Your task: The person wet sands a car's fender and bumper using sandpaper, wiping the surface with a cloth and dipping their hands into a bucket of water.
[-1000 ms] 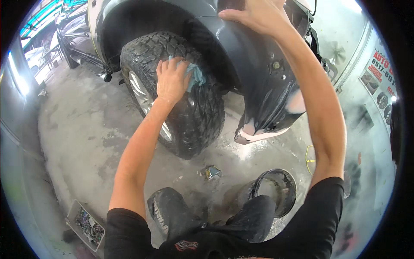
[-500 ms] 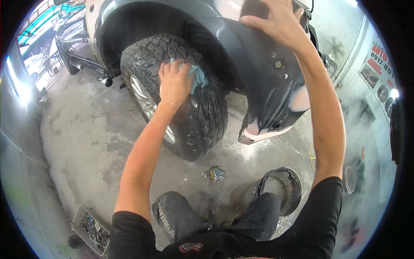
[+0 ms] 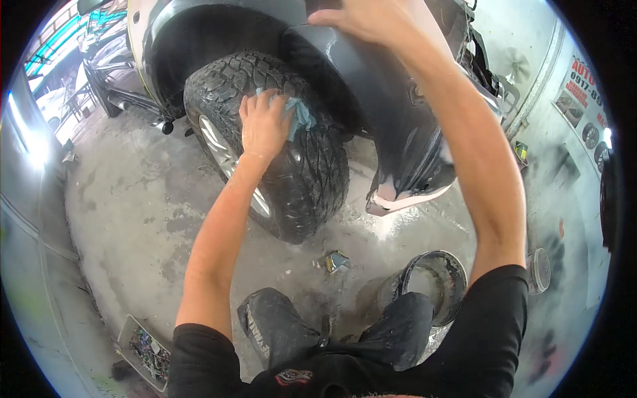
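At the top edge, my right hand point(image 3: 358, 18) presses flat against the dark grey fender point(image 3: 391, 86), its thumb stretched out to the left. Under it a dark flat piece like sandpaper point(image 3: 314, 6) shows beside the thumb; the fingertips are cut off by the frame. My left hand point(image 3: 264, 126) rests on top of the chunky black tyre point(image 3: 312, 179), fingers curled over a crumpled light-blue cloth point(image 3: 302, 118). A silver rim point(image 3: 219, 149) fills the wheel's outer side. Pale pinkish patches mark the lower bumper corner point(image 3: 391, 199).
Between my knees and the wall stands a black bucket point(image 3: 458, 292) of cloudy water. A small crumpled packet point(image 3: 336, 261) lies on the wet concrete floor. A litter-filled bin point(image 3: 149, 351) is at lower left, a clear tub point(image 3: 539, 270) by the right wall, a fan point(image 3: 515, 63) behind.
My right hand has swept left across the fender, taking the dark piece with it. My left hand stays on the tyre with the cloth. The view has shifted slightly.
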A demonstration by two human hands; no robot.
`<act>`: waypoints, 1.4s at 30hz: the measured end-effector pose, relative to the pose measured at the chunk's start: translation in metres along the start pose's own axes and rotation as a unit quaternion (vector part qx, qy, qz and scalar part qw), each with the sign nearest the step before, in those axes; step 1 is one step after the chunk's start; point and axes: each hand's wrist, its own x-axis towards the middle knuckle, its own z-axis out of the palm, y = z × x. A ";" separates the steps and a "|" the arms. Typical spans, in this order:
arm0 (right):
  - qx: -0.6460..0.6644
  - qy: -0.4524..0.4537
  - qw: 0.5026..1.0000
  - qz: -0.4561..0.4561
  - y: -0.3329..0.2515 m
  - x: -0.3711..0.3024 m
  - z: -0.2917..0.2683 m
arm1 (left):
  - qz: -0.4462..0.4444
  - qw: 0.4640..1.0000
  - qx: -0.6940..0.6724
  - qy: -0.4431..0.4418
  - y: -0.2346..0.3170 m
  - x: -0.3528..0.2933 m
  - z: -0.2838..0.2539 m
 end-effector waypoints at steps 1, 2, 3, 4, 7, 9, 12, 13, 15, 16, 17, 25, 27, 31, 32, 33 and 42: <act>-0.015 0.046 0.998 -0.033 0.002 -0.005 0.000 | 0.000 1.000 0.004 -0.003 -0.003 -0.003 -0.001; 0.045 -0.010 0.999 -0.009 0.008 -0.011 -0.020 | 0.002 1.000 0.008 -0.005 -0.008 -0.002 -0.004; 0.091 -0.020 0.996 -0.013 0.024 -0.016 -0.024 | 0.005 1.000 0.006 -0.005 -0.004 0.000 -0.004; 0.124 -0.033 0.991 -0.025 0.037 -0.015 -0.036 | 0.006 1.000 -0.004 0.004 0.001 0.003 -0.002; 0.086 -0.051 0.995 0.026 -0.001 -0.005 -0.022 | 0.008 1.000 0.004 0.008 0.001 0.003 0.006; 0.096 -0.117 0.987 0.058 -0.023 0.003 -0.033 | 0.010 1.000 -0.002 0.006 0.001 0.004 0.004; 0.104 0.035 0.990 -0.088 0.005 -0.005 -0.031 | -0.003 1.000 0.007 -0.001 -0.015 0.002 -0.006; 0.231 -0.050 0.970 -0.052 0.061 -0.020 0.003 | -0.002 1.000 -0.011 -0.004 -0.006 0.004 -0.003; 0.149 0.006 0.988 -0.033 0.091 -0.052 -0.018 | 0.010 1.000 -0.027 0.008 -0.005 0.003 -0.002; 0.137 0.003 0.990 -0.022 0.093 -0.056 -0.020 | 0.011 0.999 -0.033 0.006 0.000 0.004 -0.001; 0.125 0.000 0.992 -0.011 0.096 -0.058 -0.023 | 0.009 0.999 -0.032 0.002 0.005 0.005 0.000; 0.057 -0.010 0.997 -0.050 0.062 -0.033 -0.015 | -0.005 1.000 -0.021 -0.003 0.000 -0.003 -0.001; 0.107 -0.036 0.994 -0.004 0.111 -0.058 -0.034 | -0.007 1.000 -0.011 -0.007 -0.003 0.001 -0.004; 0.112 -0.033 0.993 0.011 0.123 -0.073 -0.046 | -0.005 1.000 -0.011 0.007 -0.005 0.003 0.004; 0.139 -0.050 0.989 0.012 0.115 -0.070 -0.051 | -0.002 1.000 -0.009 0.008 -0.004 0.005 0.003; 0.135 -0.057 0.989 0.009 0.109 -0.068 -0.052 | 0.002 1.000 -0.008 0.010 -0.004 0.006 0.004; 0.166 -0.012 0.982 -0.094 0.092 -0.072 -0.054 | 0.004 1.000 -0.002 0.023 -0.001 0.001 0.000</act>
